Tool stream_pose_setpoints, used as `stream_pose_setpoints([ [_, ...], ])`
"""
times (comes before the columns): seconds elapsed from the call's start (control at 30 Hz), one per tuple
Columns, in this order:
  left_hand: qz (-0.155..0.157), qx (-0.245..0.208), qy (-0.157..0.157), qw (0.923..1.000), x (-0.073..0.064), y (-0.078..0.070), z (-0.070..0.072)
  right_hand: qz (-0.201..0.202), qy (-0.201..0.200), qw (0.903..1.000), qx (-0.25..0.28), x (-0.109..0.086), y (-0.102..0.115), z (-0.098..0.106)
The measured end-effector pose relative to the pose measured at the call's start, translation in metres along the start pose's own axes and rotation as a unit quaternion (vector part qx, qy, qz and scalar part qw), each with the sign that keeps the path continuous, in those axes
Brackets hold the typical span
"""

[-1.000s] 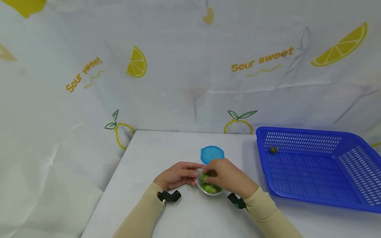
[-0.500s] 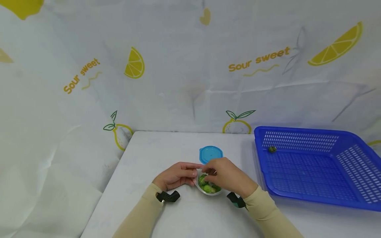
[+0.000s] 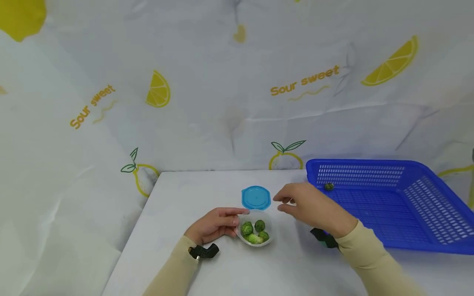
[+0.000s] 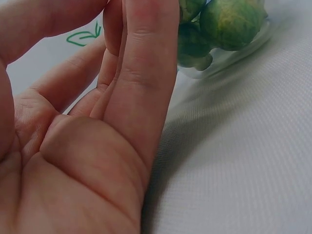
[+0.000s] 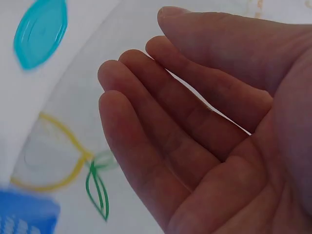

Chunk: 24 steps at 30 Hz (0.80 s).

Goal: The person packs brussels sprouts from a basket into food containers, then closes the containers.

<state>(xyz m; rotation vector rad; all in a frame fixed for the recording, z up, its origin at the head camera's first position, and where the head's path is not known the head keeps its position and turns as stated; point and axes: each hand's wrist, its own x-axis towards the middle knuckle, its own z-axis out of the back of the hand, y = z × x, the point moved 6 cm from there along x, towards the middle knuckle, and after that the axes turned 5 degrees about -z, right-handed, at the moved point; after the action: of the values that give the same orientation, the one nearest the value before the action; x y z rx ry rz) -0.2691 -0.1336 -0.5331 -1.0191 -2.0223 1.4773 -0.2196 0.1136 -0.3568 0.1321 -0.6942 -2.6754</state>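
Note:
My left hand (image 3: 216,224) rests against the left side of a small clear plastic container (image 3: 271,230), index finger along its far rim and thumb tip right at the edge. Several green Brussels sprouts (image 3: 247,227) sit inside it; part of them shows past the fingers in the left wrist view. My right hand (image 3: 309,205) hovers to the right of the container, fingers loosely bent. Nothing lies in its palm in the right wrist view. Behind the container a blue lid (image 3: 256,197) lies flat on the table.
On the right of the white table (image 3: 200,189) stands a large blue perforated basket (image 3: 370,205). One more Brussels sprout (image 3: 328,186) lies in its far left corner. A white lemon-print sheet (image 3: 207,123) hangs behind the table.
My right hand has left the container and moved right and slightly back, towards the basket. It no longer covers the sprouts. My left hand stays at the container; the head view has shifted a little.

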Motion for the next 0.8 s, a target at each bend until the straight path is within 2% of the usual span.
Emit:
stream_pose_setpoints([
  [0.17, -0.003, 0.000, -0.002, 1.0000, -0.003, -0.001, 0.002, -0.022, 0.004, 0.9996, -0.018, -0.004, -0.036, 0.035],
  [0.37, -0.009, -0.011, 0.001, 0.9999, -0.005, 0.001, 0.002, -0.045, 0.023, 0.9982, -0.032, -0.001, -0.088, 0.055],
  [0.5, -0.011, -0.017, 0.006, 0.9998, -0.005, 0.002, 0.001, -0.044, 0.031, 0.9973, -0.049, 0.006, -0.117, 0.055],
  [0.8, -0.004, -0.013, 0.003, 0.9999, 0.000, 0.002, -0.002, -0.068, 0.050, 0.9939, -0.071, 0.021, -0.166, 0.040],
])
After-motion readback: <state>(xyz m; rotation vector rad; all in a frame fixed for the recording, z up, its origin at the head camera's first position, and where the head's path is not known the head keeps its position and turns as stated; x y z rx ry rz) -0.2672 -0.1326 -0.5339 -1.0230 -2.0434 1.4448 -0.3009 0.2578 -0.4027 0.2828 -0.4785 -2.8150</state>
